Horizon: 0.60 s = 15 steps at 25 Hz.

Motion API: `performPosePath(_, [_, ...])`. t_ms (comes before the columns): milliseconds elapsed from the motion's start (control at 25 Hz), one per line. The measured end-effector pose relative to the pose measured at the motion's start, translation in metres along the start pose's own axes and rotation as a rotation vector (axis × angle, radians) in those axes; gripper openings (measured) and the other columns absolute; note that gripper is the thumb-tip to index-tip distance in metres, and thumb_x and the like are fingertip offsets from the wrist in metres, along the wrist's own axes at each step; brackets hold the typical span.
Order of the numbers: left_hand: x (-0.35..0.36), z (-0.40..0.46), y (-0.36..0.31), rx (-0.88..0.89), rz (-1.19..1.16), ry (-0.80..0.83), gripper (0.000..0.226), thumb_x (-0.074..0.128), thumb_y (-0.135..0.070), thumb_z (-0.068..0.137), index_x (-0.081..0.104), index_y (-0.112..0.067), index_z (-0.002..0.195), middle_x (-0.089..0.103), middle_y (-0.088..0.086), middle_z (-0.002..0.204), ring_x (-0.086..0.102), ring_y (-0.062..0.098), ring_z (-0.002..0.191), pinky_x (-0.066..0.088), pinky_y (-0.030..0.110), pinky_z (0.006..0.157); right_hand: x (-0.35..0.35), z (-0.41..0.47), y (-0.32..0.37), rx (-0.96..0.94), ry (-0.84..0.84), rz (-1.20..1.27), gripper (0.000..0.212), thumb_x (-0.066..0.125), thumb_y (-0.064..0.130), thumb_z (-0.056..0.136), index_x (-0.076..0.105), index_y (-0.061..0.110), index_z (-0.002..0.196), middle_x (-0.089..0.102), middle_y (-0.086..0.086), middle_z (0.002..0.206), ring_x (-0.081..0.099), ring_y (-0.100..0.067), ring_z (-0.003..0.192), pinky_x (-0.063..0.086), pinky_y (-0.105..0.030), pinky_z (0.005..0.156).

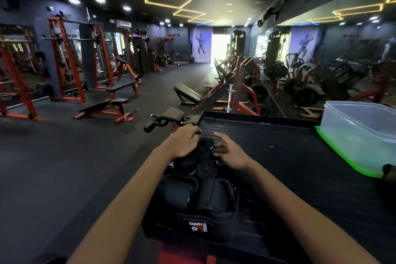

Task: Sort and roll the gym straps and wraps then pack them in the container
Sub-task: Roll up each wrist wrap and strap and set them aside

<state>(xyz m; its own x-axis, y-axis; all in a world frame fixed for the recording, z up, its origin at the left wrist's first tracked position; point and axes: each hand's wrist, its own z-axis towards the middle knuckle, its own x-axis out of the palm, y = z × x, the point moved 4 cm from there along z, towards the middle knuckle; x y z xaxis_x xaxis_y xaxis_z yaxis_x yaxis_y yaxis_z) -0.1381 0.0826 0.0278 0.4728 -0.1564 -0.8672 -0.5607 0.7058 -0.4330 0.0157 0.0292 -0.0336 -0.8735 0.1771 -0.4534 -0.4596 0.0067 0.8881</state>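
Several rolled black wraps point(204, 157) lie in a row on the black ribbed platform point(289, 156). My left hand point(184, 141) rests curled over the far rolls from the left. My right hand point(230, 152) touches the same rolls from the right, thumb raised and fingers bent against them. Nearer to me sits a larger black rolled belt point(192, 203) with a red and white logo label. A clear plastic container point(362, 133) stands at the right on a green lid point(347, 156).
A dark strap end point(389, 170) lies at the right edge by the lid. Beyond the platform stand benches point(107, 107), red racks point(70, 60) and a plate-loaded machine point(235, 92) on black gym flooring. A padded handle point(165, 119) juts out past the platform's far left corner.
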Motion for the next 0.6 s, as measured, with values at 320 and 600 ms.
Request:
performPosePath(320, [0.006,0.015,-0.050,0.135,-0.012,-0.065,0.029,0.056,-0.015,0.093,0.060,-0.004,0.120,0.059,0.013,0.120,0.053,0.024,0.115,0.027,0.013,0.083,-0.072,-0.048,0.000,0.011,-0.196,-0.174,0.051,0.069,0.012,0.087,0.049,0.013,0.134,0.058,-0.006,0.120,0.056,-0.017,0.107,0.044,-0.024,0.089])
performPosePath(600, [0.051,0.046,-0.144,0.202,-0.179,0.012,0.032,0.059,-0.014,0.092,0.060,-0.007,0.123,0.062,0.010,0.122,0.058,0.018,0.111,0.040,0.018,0.091,-0.180,-0.108,-0.015,0.030,-0.401,-0.219,0.040,0.073,0.008,0.083,0.059,0.008,0.120,0.063,-0.010,0.115,0.059,-0.020,0.106,0.046,-0.037,0.101])
